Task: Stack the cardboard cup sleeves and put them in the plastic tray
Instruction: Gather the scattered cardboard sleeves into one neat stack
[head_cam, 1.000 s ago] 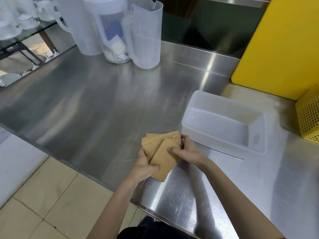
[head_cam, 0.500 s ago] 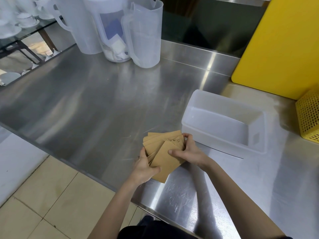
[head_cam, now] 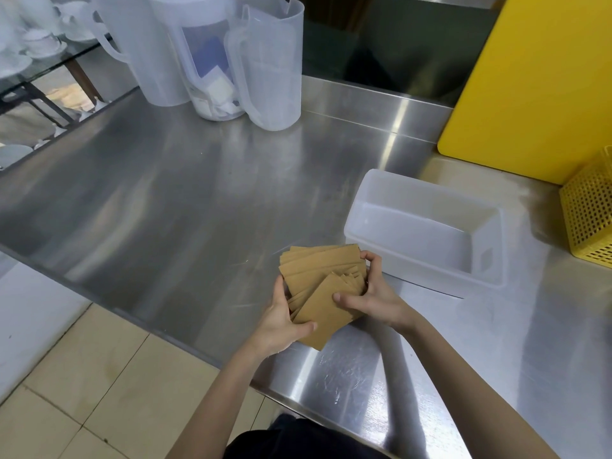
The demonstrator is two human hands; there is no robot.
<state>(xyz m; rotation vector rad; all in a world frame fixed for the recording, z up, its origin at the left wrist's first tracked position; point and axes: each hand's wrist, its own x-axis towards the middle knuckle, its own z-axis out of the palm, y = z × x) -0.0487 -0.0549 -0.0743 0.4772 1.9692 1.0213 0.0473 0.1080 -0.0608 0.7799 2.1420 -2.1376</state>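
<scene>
A loose, fanned pile of brown cardboard cup sleeves [head_cam: 318, 279] rests near the front edge of the steel counter. My left hand [head_cam: 281, 323] grips the pile's left and lower side, thumb on top of the nearest sleeve. My right hand [head_cam: 371, 293] clasps the right side, fingers curled over the far corner. The sleeves are uneven, with the nearest one turned at an angle. A translucent white plastic tray [head_cam: 361, 207] stands just right of and behind the pile, with nothing inside it.
Three translucent plastic jugs [head_cam: 265, 61] stand at the back of the steel counter [head_cam: 165, 193]. A yellow board [head_cam: 546, 77] leans at the back right, with a yellow perforated basket [head_cam: 589, 213] below it. White crockery sits on a glass shelf [head_cam: 33, 44] at left.
My hands have shifted the sleeves slightly together; the right hand's fingers have curled further over the pile's far right corner. The tray has not moved.
</scene>
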